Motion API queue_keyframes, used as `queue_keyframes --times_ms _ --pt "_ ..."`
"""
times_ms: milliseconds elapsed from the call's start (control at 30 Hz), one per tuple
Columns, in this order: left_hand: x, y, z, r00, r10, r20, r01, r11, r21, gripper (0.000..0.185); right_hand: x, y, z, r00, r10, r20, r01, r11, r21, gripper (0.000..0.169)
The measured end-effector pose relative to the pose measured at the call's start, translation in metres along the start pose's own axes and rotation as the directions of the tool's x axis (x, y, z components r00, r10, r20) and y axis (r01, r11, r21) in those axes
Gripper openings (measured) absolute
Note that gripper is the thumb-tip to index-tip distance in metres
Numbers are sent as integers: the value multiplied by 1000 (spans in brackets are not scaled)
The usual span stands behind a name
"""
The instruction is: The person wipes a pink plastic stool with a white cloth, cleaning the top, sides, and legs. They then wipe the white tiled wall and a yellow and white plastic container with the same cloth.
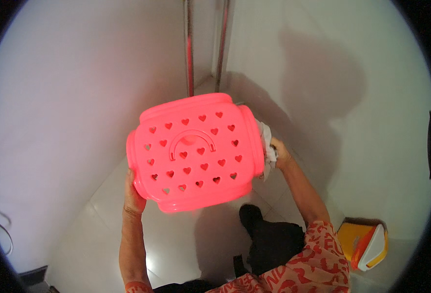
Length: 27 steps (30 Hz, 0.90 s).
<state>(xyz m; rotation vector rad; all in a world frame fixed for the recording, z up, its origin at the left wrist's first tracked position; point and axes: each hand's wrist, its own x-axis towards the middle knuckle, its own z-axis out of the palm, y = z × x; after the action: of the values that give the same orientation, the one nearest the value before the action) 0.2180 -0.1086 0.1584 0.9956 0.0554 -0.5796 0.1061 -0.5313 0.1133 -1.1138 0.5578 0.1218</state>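
A bright pink plastic basket or lid, pierced by several heart-shaped holes and bearing a curved handle, is held up off the floor. My left hand grips its lower left corner, the fingers hidden beneath it. At the right side my right hand is closed on a crumpled whitish cloth. The cloth lies against the pink edge; whether this hand also grips the plastic cannot be seen.
Two upright metal poles stand in the corner ahead, between pale walls. On the right rests a yellow, orange and white box. A cable hangs at far left, above light floor tiles.
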Motion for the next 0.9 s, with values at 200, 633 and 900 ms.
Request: queue_keyframes --times_ms 200,633,900 --pt "5 -15 1 997 35 -73 -32 998 49 62 -46 -40 5 972 -144 -188 173 974 145 36" --pt "-33 -4 37 710 623 -330 -359 722 591 42 -181 -70 80 979 -164 123 107 920 378 46" --pt "-120 4 149 918 173 357 -251 950 187 28 -236 -73 202 991 -110 80 130 939 -317 46"
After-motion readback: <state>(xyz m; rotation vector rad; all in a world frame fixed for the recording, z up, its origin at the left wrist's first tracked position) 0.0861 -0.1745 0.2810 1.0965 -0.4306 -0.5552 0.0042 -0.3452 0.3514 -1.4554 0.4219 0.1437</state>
